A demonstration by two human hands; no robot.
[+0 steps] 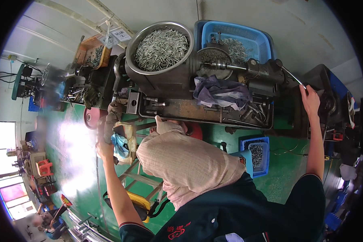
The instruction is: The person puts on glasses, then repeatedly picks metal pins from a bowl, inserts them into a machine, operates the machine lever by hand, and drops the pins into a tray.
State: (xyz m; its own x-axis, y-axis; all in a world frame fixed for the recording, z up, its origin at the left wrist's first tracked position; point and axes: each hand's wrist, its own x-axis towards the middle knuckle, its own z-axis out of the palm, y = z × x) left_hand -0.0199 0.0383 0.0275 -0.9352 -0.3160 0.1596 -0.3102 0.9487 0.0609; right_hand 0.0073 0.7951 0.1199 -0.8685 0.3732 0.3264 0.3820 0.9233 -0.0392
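Observation:
My left hand, in what looks like a worn grey glove, is closed around the lower end of a bent metal lever at the machine's left side. Far to the right, my bare right hand grips the tip of a thin steel lever. That lever slants up to the tailstock of a small lathe-like machine. A spindle faces the tailstock across a gap. Below it, a crumpled purple-grey cloth drapes over the machine bed. Any workpiece at the spindle is too small to tell.
A steel bowl heaped with metal pins tops the machine. Behind stands a blue basket with more pins. The front tray holds loose tooling. Blue bins sit on the floor, and a wooden stool stands at my left. Someone works far left.

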